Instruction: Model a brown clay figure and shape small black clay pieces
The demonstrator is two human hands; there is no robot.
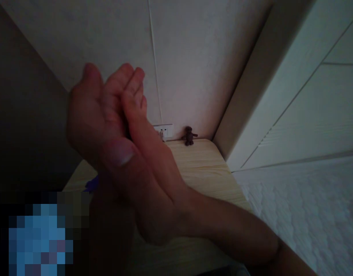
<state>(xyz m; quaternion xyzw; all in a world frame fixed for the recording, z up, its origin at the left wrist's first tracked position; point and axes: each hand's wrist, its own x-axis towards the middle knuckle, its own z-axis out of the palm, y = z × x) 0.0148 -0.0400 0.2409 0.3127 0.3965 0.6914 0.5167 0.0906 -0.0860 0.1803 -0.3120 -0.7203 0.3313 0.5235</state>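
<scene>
Both hands are raised above a wooden tabletop and meet left of centre. My left hand [87, 111] is cupped, its thumb pointing up and its fingers stretched upward. Against it lies my right hand [153, 153], coming from the lower right, with its thumb across the base of my left hand and its fingers extended along the left fingers. No object shows between them, though the inner palms are partly hidden. Behind my left wrist, a small purple thing [91, 184] peeks out; its kind cannot be made out.
The light wooden table [210, 168] reaches the wall. A small dark brown figure [189, 136] stands at its far edge, near a wall socket [166, 131] with something plugged in. A pale panelled surface [308, 99] and a white quilted cover [308, 207] lie right. The lower left is pixelated.
</scene>
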